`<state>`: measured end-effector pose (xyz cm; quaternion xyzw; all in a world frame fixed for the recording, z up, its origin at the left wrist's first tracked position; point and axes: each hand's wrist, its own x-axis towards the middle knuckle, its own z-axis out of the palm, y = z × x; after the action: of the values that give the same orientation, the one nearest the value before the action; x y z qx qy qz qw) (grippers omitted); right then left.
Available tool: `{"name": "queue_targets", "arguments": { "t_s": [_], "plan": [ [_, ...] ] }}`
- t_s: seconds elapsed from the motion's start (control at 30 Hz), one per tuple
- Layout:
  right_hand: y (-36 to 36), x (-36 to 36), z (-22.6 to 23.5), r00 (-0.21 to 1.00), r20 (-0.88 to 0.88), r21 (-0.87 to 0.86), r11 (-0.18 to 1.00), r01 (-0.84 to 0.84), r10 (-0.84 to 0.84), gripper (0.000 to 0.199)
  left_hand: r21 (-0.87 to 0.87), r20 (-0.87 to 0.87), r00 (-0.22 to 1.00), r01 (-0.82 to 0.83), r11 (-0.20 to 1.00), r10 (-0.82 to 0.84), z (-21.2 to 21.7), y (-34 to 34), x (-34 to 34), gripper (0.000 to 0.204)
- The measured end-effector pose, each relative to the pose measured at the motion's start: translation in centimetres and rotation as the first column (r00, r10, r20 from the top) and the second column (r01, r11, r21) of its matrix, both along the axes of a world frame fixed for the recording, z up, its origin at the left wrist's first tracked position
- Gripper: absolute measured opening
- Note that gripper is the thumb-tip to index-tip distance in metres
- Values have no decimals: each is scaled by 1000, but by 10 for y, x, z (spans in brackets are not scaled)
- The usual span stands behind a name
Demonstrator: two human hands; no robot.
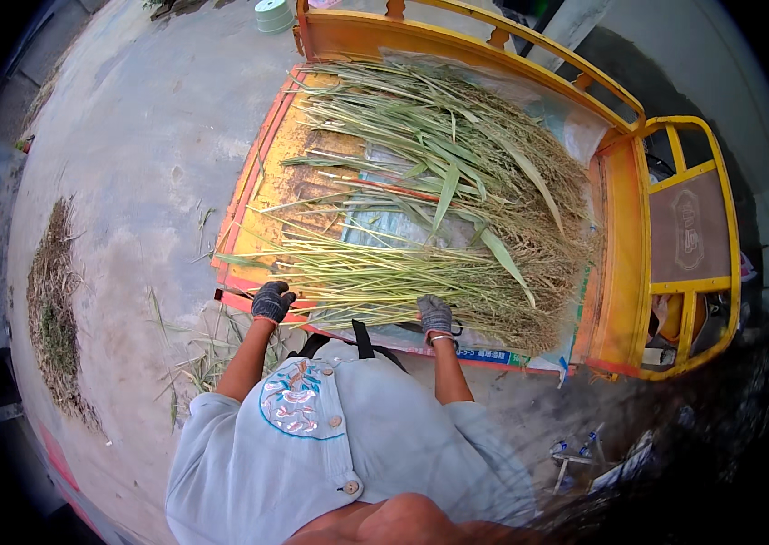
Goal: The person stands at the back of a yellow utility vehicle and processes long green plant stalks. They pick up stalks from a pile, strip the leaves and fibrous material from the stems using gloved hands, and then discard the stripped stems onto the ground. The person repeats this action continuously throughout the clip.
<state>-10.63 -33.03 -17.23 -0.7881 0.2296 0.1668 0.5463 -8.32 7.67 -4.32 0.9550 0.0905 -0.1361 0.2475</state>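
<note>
A layer of cut green-yellow stalks [375,272] with brownish seed heads lies on the yellow cart bed, its cut ends to the left. My left hand [272,302], in a dark grey knit glove, is beside those cut ends at the bed's near left corner. Its fingers are apart and slightly bent, with nothing seen in them. My right hand [435,315], gloved the same way, rests on the near edge of the stalks, fingers stretched forward over them. Further back lies a thicker pile of stalks [421,118] with broad green leaves and seed heads pointing right.
A yellow rail [530,41] bounds the cart's far side, and a yellow frame with a brown panel [689,232] stands at the right. Plastic sheeting [384,222] lies under the stalks. Dry plant litter [58,318] and loose leaves [212,363] lie on the concrete; a pale green bucket [273,16] stands behind.
</note>
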Motion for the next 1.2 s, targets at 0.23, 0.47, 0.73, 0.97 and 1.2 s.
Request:
{"name": "queue_targets", "arguments": {
  "t_s": [0.23,0.47,0.73,0.97,1.2],
  "plan": [
    [35,103,90,974,-227,282,958,60,5,28,-62,-75,997,-29,998,24,-8,3,-71,27],
    [0,11,32,535,-573,-215,516,-829,621,30,-34,-257,966,-44,998,34,-38,57,-73,30],
    [-21,-51,38,825,-541,-662,523,-537,163,44,-246,-207,976,12,969,-64,-29,55,5,24],
    [-16,-50,-15,858,-457,-790,337,-513,236,38,-142,-179,953,221,965,-245,-15,38,93,28],
    [-13,-26,69,630,-598,-490,396,-777,496,28,-121,-192,971,120,985,-142,-24,38,147,26]
  ]
}}
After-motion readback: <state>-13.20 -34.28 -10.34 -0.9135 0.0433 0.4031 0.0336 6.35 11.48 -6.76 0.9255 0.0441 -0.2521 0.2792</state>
